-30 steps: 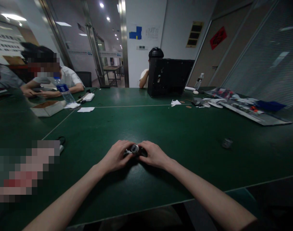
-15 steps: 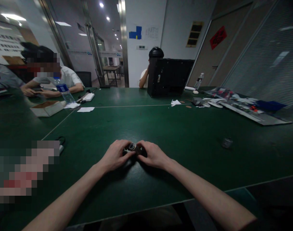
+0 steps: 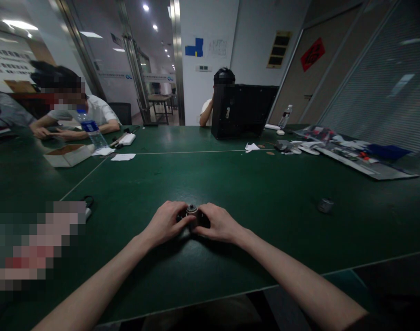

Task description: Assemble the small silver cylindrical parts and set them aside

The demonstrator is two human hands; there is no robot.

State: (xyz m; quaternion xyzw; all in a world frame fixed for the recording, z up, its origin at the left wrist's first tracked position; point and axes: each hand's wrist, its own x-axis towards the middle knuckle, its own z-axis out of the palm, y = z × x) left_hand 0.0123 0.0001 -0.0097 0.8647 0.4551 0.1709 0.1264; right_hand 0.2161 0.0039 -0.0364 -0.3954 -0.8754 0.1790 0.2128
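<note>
A small dark metal cylinder with a light rim and a short stub on its top (image 3: 192, 210) stands about upright between my hands over the green table (image 3: 203, 177). From the left, the curled fingers and thumb of my left hand (image 3: 169, 222) close on it. My right hand (image 3: 217, 221) grips its other side, thumb in front and fingers behind. Its lower part and most of my fingertips are hidden. Off to the right, a similar small grey metal cylinder (image 3: 325, 205) rests on the table, apart from both hands.
Further back are a white box (image 3: 67, 156), a water bottle (image 3: 93, 133), a black computer case or monitor (image 3: 246, 111) and scraps of paper (image 3: 252, 147). A board with clutter (image 3: 371, 165) lies at right. Two people sit across the table. The near left is blurred out.
The metal cylinder has turned from tilted toward the left to about upright, its stub now pointing up. Both hands remain almost in the same place around it.
</note>
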